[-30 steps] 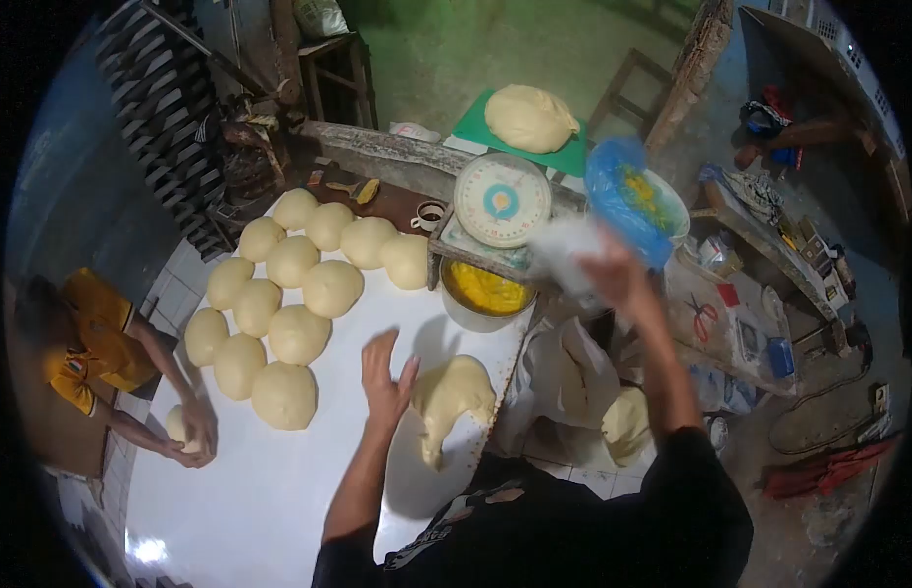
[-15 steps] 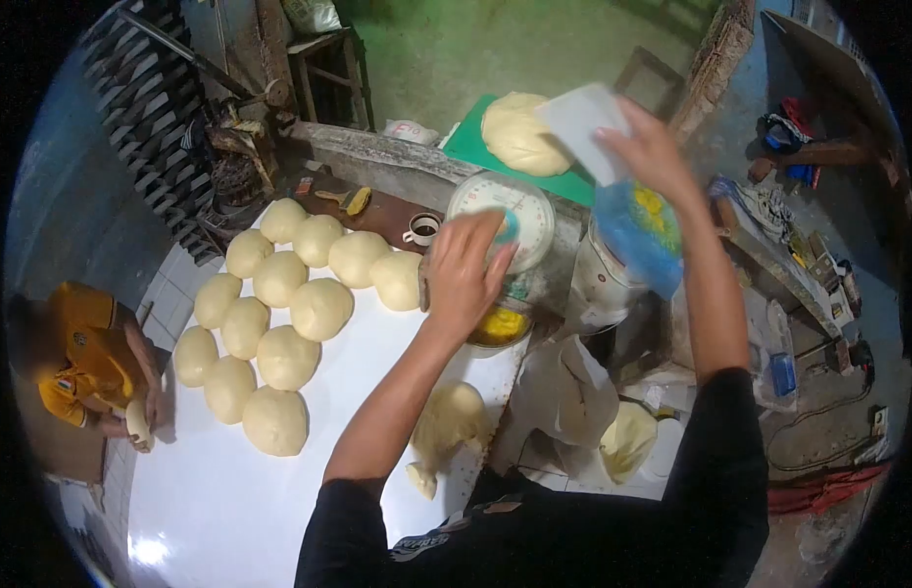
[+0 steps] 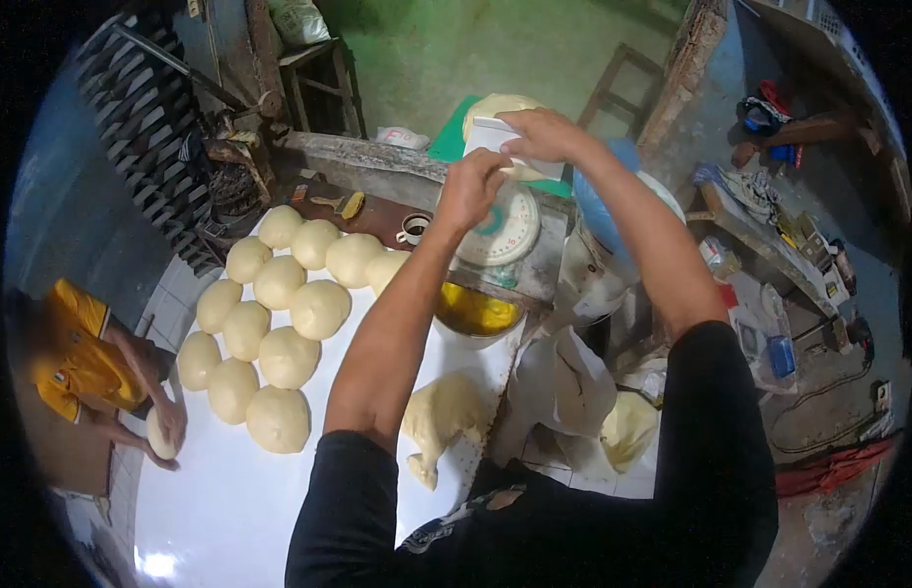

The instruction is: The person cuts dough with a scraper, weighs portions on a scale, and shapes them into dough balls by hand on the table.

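Observation:
My right hand is closed round a flat white dough scraper, held over the scale's green tray. Behind the scraper a large lump of dough sits on that tray, partly covered by it. My left hand is just above the scale dial, its fingers bent together against the scraper's lower edge; what they pinch, if anything, is hidden. On the white table lies a loose torn piece of dough near my left forearm.
Several round dough balls stand in rows on the white table. A pan of yellow stuff, a cup and a brush are close by. At the left, a co-worker in a yellow shirt handles dough.
My right hand has brought the scraper left to the front of the dough. My left hand has moved up from the dial to meet it. The co-worker's dough now rests at the table edge.

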Tool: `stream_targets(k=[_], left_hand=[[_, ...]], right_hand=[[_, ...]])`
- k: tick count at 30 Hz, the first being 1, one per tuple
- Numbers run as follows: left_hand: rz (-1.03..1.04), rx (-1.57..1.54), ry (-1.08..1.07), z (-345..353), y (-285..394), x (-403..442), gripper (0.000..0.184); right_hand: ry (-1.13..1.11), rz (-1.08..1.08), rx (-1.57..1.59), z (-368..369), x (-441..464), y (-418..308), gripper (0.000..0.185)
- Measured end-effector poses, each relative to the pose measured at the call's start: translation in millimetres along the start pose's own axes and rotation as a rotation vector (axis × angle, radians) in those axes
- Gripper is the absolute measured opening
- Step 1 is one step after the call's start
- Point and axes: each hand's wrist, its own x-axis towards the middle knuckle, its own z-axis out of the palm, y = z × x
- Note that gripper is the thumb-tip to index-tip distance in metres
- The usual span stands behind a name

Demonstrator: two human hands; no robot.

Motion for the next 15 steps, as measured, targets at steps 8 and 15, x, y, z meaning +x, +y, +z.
stream_targets(k=[8,15], left_hand=[[-0.050,0.099,0.135,-63,105,-167,0.021],[-0.582,0.491,-0.347,-93,181,-579,0.057]], right_hand=[[0.800,0.148,0.153,38,-120,-104,0.018],[-0.104,0.157,0.741,268,-339,-239,0.029]])
